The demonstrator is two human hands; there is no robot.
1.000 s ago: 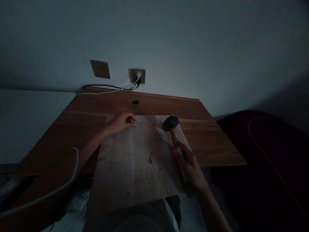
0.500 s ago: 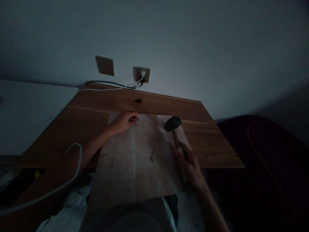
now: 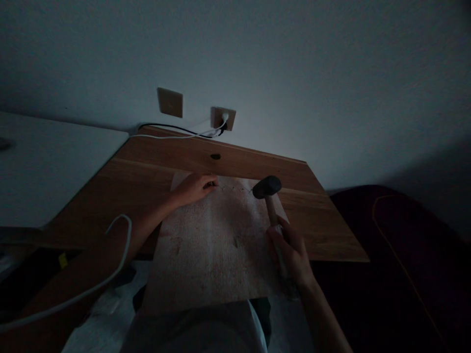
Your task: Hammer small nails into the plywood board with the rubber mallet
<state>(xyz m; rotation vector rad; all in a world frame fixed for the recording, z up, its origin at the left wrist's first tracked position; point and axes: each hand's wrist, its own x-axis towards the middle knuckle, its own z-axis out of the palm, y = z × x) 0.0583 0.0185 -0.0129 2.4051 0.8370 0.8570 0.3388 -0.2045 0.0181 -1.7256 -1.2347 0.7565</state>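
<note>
A pale wooden board [image 3: 209,250] lies on the brown desk [image 3: 147,171], its near end over my lap. My left hand [image 3: 195,188] rests at the board's far edge, fingers pinched on a small nail [image 3: 212,185] that I can barely make out. A row of nails [image 3: 231,189] stands in the board just right of that hand. My right hand [image 3: 290,252] is wrapped round the wooden handle of a hammer [image 3: 267,187], whose dark head hovers low over the board's far right corner.
A white cable [image 3: 110,274] loops over the desk's near left corner. Black and white cables [image 3: 176,133] run to a wall socket [image 3: 222,118] behind the desk. A dark red seat [image 3: 405,264] stands at the right. A white surface [image 3: 47,166] adjoins the desk at left.
The view has shifted a little. The hammer head has risen slightly and the handle stands steeper. My left hand keeps its pinch at the board's far edge.
</note>
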